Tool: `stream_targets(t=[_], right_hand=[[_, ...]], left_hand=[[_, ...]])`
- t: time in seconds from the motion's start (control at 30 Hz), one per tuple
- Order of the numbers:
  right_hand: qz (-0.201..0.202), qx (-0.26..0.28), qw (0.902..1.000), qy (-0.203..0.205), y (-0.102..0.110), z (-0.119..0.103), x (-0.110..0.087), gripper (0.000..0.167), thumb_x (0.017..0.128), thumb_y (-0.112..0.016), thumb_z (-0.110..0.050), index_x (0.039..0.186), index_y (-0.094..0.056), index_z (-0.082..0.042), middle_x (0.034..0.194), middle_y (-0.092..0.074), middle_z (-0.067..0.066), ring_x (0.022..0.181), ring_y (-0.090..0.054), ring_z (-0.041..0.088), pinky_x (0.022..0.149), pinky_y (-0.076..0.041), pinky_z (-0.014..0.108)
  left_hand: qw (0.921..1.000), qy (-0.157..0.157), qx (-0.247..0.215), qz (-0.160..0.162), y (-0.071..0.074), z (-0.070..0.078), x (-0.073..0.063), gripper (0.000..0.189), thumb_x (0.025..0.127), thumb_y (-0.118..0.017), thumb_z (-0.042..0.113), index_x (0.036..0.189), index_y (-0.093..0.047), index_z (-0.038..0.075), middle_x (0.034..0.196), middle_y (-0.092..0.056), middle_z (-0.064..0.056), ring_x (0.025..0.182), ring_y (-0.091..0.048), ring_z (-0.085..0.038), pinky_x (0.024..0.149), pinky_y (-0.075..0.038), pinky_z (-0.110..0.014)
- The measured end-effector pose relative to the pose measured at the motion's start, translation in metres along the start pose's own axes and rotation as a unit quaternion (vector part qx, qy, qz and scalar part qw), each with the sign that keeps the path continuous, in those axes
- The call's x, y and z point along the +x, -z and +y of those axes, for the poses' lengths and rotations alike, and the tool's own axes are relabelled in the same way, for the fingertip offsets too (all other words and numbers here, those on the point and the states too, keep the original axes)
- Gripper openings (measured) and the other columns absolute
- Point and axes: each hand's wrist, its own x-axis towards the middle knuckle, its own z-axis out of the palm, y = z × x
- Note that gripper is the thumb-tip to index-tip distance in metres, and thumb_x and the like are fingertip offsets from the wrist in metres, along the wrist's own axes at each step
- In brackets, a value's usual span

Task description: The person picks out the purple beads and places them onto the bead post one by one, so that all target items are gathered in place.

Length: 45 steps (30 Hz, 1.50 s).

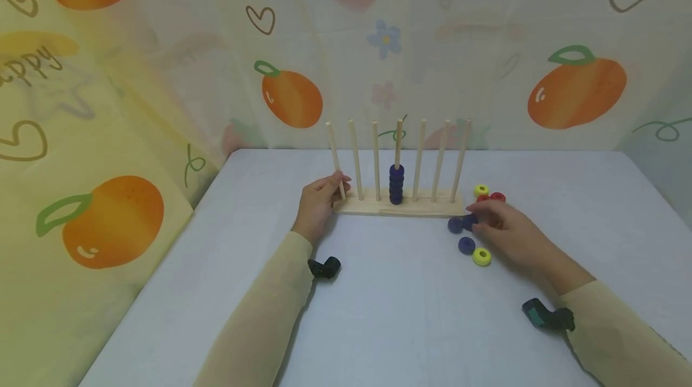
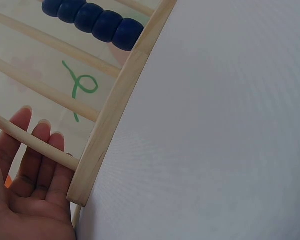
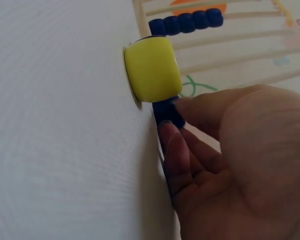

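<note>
A wooden peg rack (image 1: 421, 208) with several upright pegs stands on the table, a stack of dark blue beads (image 1: 396, 185) on its middle peg. My left hand (image 1: 319, 204) holds the leftmost peg (image 2: 37, 144) low down, fingers behind it and thumb in front. Beside the rack's right end, my right hand (image 1: 510, 234) pinches a blue bead (image 3: 167, 114) on the table between thumb and fingers. Another blue bead (image 1: 455, 225) lies just left of it. Closer to me are a blue bead (image 1: 467, 246) and a yellow bead (image 1: 482, 256), side by side.
Behind my right hand lie a yellow bead (image 1: 481, 190) and red beads (image 1: 498, 197), partly hidden by the fingers. A white cloth covers the table (image 1: 389, 315). A patterned curtain (image 1: 432, 74) hangs behind the rack.
</note>
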Motion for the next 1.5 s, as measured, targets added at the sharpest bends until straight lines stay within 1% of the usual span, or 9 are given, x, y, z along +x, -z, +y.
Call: stream_targets(t=[0.17, 0.37, 0.63, 0.83, 1.03, 1.13, 1.37, 1.43, 1.5], right_hand=[[-0.013, -0.016, 0.9997, 0.016, 0.0002, 0.0038, 0.0001, 0.037, 0.103, -0.077, -0.011, 0.139, -0.067, -0.006, 0.106, -0.065, 0.005, 0.101, -0.059, 0.028, 0.087, -0.053, 0.043], [-0.012, -0.012, 0.9996, 0.022, -0.0007, 0.0021, -0.0003, 0.035, 0.101, -0.081, -0.012, 0.133, -0.068, -0.005, 0.105, -0.066, 0.004, 0.101, -0.06, 0.028, 0.088, -0.054, 0.044], [-0.006, -0.011, 0.9997, 0.019, -0.0013, -0.0009, -0.0021, 0.034, 0.101, -0.079, -0.01, 0.133, -0.067, -0.005, 0.104, -0.067, 0.004, 0.1, -0.063, 0.029, 0.088, -0.056, 0.042], [0.004, -0.009, 0.9998, 0.019, -0.0006, -0.0021, -0.0023, 0.035, 0.101, -0.081, -0.012, 0.133, -0.068, -0.005, 0.107, -0.068, 0.005, 0.101, -0.064, 0.029, 0.084, -0.057, 0.036], [0.015, -0.001, 0.9998, 0.012, -0.001, -0.0016, -0.0025, 0.037, 0.101, -0.08, -0.014, 0.136, -0.069, -0.005, 0.118, -0.067, 0.009, 0.107, -0.064, 0.031, 0.085, -0.058, 0.034], [0.022, -0.001, 0.9996, 0.017, -0.001, -0.0004, -0.0027, 0.037, 0.101, -0.08, -0.012, 0.136, -0.07, -0.006, 0.121, -0.066, 0.01, 0.108, -0.063, 0.031, 0.086, -0.057, 0.031], [0.032, 0.002, 0.9993, 0.019, -0.0015, -0.0017, -0.0033, 0.03, 0.1, -0.08, -0.008, 0.128, -0.071, -0.005, 0.12, -0.065, 0.012, 0.107, -0.062, 0.031, 0.083, -0.055, 0.022], [0.032, -0.001, 0.9993, 0.017, -0.0015, -0.0024, -0.0033, 0.032, 0.1, -0.081, -0.009, 0.13, -0.071, -0.005, 0.121, -0.065, 0.012, 0.108, -0.062, 0.032, 0.085, -0.056, 0.024], [0.031, -0.002, 0.9994, 0.017, -0.0014, -0.0028, -0.0034, 0.034, 0.1, -0.08, -0.008, 0.133, -0.071, -0.004, 0.123, -0.065, 0.013, 0.11, -0.063, 0.034, 0.089, -0.059, 0.032]], left_hand=[[1.0, -0.003, 0.004, -0.001, -0.0007, 0.0004, -0.0003, 0.052, 0.111, -0.067, 0.044, 0.123, -0.077, -0.005, 0.11, -0.074, -0.014, 0.108, -0.07, -0.027, 0.095, -0.054, -0.034], [1.0, -0.001, 0.002, 0.002, -0.0005, 0.0003, -0.0006, 0.052, 0.11, -0.068, 0.044, 0.123, -0.078, -0.005, 0.11, -0.074, -0.016, 0.108, -0.071, -0.03, 0.096, -0.053, -0.036], [1.0, 0.002, 0.002, 0.003, 0.0012, 0.0005, -0.0009, 0.052, 0.109, -0.069, 0.047, 0.121, -0.079, -0.003, 0.111, -0.074, -0.016, 0.109, -0.072, -0.03, 0.096, -0.052, -0.036], [1.0, 0.002, 0.004, 0.004, 0.0008, 0.0011, -0.0015, 0.052, 0.109, -0.069, 0.046, 0.122, -0.079, -0.003, 0.111, -0.074, -0.017, 0.109, -0.072, -0.03, 0.096, -0.052, -0.037], [1.0, 0.001, 0.0, 0.003, 0.0003, 0.0, -0.0011, 0.056, 0.108, -0.069, 0.048, 0.123, -0.078, -0.005, 0.113, -0.074, -0.018, 0.111, -0.071, -0.03, 0.098, -0.052, -0.038], [1.0, -0.002, -0.003, 0.001, 0.0005, -0.001, -0.0006, 0.057, 0.108, -0.069, 0.048, 0.123, -0.077, -0.006, 0.113, -0.074, -0.019, 0.113, -0.071, -0.031, 0.1, -0.053, -0.039], [1.0, -0.004, -0.002, -0.001, 0.0005, -0.0009, -0.0005, 0.057, 0.108, -0.069, 0.048, 0.123, -0.077, -0.006, 0.114, -0.074, -0.019, 0.112, -0.071, -0.031, 0.1, -0.053, -0.042], [1.0, -0.004, -0.003, -0.001, 0.0007, -0.0008, -0.0005, 0.056, 0.108, -0.069, 0.048, 0.123, -0.077, -0.006, 0.114, -0.074, -0.02, 0.111, -0.072, -0.031, 0.1, -0.052, -0.042], [1.0, -0.003, -0.005, -0.001, 0.0008, -0.0011, -0.0002, 0.055, 0.108, -0.069, 0.047, 0.123, -0.077, -0.006, 0.114, -0.074, -0.02, 0.111, -0.072, -0.031, 0.101, -0.052, -0.041]])
